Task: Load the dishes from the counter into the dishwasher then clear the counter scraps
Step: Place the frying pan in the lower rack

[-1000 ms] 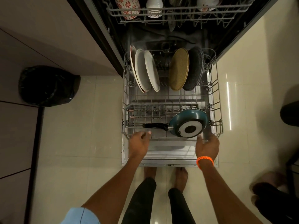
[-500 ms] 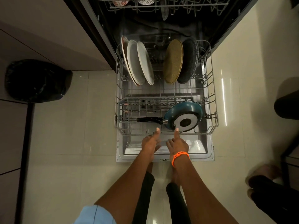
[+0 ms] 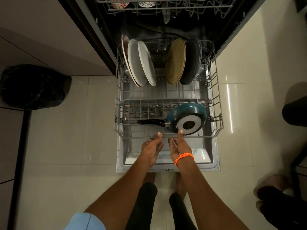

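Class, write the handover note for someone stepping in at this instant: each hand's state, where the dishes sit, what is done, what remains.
Left hand: open, thumb on the front rim of the lower rack.
Right hand: open, fingertip at the same rim, orange wristband on.
Loaded: plates and two dark round dishes upright at the back; teal frying pan on edge at the front, handle pointing left. Cups in the upper rack.
Left: probably push the rack in and shut the door; the counter is out of view, so scraps are unchecked.
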`<state>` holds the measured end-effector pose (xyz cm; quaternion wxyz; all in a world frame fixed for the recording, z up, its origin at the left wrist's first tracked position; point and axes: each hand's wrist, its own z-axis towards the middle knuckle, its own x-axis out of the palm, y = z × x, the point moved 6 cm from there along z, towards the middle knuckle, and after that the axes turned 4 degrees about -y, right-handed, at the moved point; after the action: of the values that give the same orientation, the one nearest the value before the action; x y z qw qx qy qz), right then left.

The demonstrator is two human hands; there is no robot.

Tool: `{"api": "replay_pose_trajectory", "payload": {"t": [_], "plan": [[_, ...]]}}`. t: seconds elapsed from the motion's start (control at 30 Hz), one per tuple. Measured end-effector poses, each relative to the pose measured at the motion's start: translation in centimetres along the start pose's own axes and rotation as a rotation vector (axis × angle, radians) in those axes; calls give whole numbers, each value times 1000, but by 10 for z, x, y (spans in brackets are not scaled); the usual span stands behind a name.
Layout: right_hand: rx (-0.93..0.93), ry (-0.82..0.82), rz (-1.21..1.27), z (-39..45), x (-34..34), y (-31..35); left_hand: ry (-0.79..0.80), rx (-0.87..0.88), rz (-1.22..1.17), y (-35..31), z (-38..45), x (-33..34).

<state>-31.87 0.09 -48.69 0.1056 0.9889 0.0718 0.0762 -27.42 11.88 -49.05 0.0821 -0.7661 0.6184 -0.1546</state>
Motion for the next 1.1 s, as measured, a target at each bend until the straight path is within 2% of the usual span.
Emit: {"api": "replay_pose_trajectory", "payload": {"t": [0.43,0.57,0.83,0.9,1.0,1.1], "plan": [[-116,8,-118,20,74,48,-52,107,31,-70,42,44],[-167,110,-219,30,104,63,-51,144,57,-94,53,61],[-272,173,-311,49,171,105,-81,172,142,-149,93,100],[-280,157,-312,55,188,114,-106,172,148,-164,104,109],[-295,45,-254,65,211,127,-93,203,172,-192,118,124],[-334,53,-225,73,239,140,-83,229,184,-219,127,143]]}}
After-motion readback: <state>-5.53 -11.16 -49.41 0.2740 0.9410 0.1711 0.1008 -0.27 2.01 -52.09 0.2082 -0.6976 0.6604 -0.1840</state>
